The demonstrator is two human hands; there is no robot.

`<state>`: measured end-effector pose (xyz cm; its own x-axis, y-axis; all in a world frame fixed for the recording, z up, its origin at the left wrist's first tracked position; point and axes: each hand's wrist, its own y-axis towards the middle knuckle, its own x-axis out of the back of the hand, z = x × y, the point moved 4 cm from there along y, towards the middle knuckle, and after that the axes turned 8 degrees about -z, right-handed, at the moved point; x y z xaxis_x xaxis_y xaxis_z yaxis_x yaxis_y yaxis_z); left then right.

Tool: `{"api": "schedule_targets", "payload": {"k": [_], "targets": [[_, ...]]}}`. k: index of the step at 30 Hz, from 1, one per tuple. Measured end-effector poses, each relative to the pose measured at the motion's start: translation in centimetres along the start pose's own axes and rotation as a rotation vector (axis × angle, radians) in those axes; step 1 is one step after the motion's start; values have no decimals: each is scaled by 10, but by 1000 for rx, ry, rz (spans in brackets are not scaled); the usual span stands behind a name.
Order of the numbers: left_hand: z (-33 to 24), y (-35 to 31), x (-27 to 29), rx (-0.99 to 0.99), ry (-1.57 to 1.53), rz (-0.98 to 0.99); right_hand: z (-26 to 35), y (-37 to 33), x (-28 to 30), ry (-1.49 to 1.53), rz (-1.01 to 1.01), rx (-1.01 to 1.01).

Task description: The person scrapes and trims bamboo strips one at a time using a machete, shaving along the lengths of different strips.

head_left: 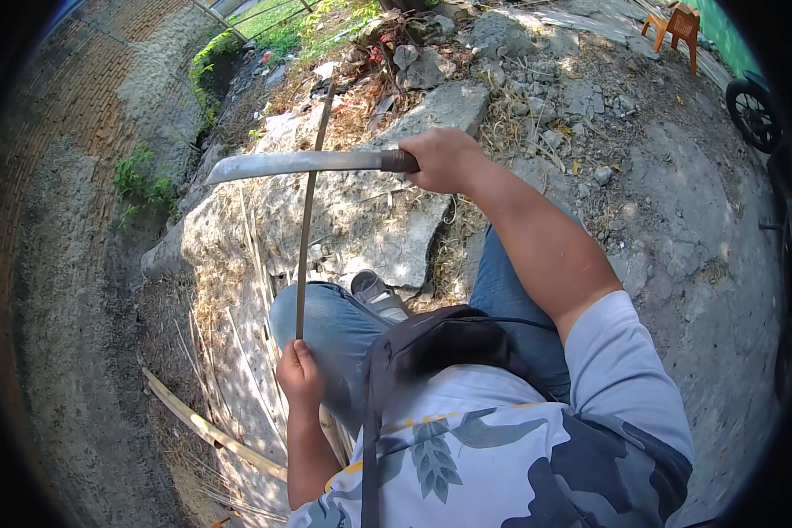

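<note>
My right hand [444, 160] is closed round the dark handle of a machete [299, 164]. Its long metal blade points left and lies across a thin strip [308, 229], probably bamboo, near the strip's upper part. Whether the edge touches the strip or passes just over it, I cannot tell. Lower down, my left hand [300, 374] grips the strip's near end beside my left knee, with the thumb on top. From there the strip stands away from me, slightly tilted to the right at its far end.
Several pale strips [257, 255] lie on the ground at my left, with a thicker split piece [211, 431] nearer. Broken concrete slabs [449, 110] and rubble spread ahead. A brick wall [70, 97] runs along the left. An orange plastic chair [673, 31] and a wheel [754, 114] are far right.
</note>
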<state>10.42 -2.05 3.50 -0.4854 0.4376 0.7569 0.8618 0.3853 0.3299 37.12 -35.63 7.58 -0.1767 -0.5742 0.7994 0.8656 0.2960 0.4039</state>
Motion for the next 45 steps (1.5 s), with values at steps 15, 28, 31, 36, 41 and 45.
{"api": "schedule_targets", "payload": {"k": [15, 28, 31, 36, 41, 45], "targets": [[17, -2, 5, 7, -217, 50, -1, 6, 1, 6, 5, 61], [20, 9, 7, 103, -205, 204, 82, -28, -42, -137, 188, 618], [22, 9, 7, 87, -221, 188, 88, -29, -42, -141, 167, 653], [25, 5, 8, 120, -301, 209, 32, -9, -23, -4, 15, 352], [20, 7, 7, 103, -325, 167, -1, 0, -10, 14, -25, 90], [22, 9, 7, 140, -337, 194, 20, -5, -12, -28, 25, 134]]}}
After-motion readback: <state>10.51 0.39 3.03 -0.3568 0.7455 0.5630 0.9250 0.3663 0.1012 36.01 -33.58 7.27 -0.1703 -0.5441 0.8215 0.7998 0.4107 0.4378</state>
